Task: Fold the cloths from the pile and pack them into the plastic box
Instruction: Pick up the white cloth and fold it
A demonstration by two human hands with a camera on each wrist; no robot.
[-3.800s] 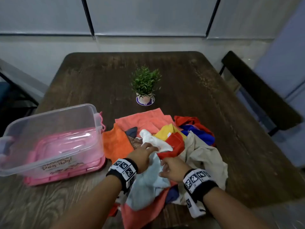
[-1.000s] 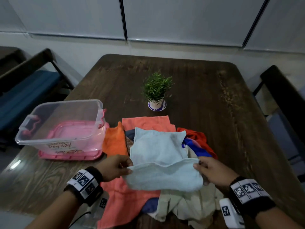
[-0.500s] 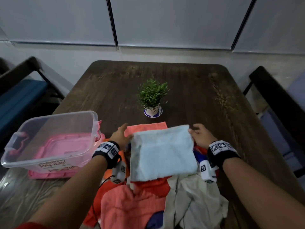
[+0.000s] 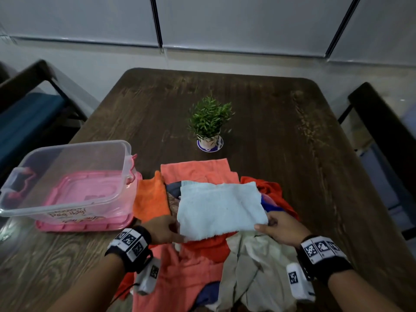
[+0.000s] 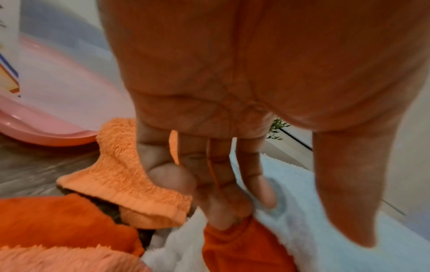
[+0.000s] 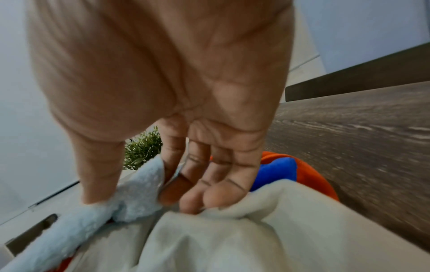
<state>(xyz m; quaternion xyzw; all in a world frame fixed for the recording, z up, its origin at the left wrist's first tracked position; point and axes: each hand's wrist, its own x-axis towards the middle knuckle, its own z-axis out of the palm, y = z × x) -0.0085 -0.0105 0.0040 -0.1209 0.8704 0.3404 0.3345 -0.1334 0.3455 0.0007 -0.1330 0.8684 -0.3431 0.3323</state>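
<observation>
A light blue cloth [image 4: 220, 208], folded in half, lies flat on top of the pile of mixed cloths [image 4: 202, 266] in front of me. My right hand [image 4: 276, 226] pinches its near-right corner, with the thumb on top of the light blue cloth [image 6: 137, 195] and the index finger behind it. My left hand [image 4: 166, 228] is at the near-left corner. Its fingers [image 5: 232, 184] lie nearly straight against the light blue cloth [image 5: 302, 211], and the thumb is apart from it. The clear plastic box [image 4: 67, 176] stands to the left on its pink lid, with no cloth inside.
A small potted plant [image 4: 209, 124] stands on the wooden table [image 4: 281, 131] beyond the pile. Orange, red, blue and beige cloths [image 4: 254, 273] spread towards the near edge. Dark chairs [image 4: 382, 122] flank the table on both sides.
Both hands have come back from the far edge of the light blue cloth to its near corners. The cloth stays folded in half on the pile.
</observation>
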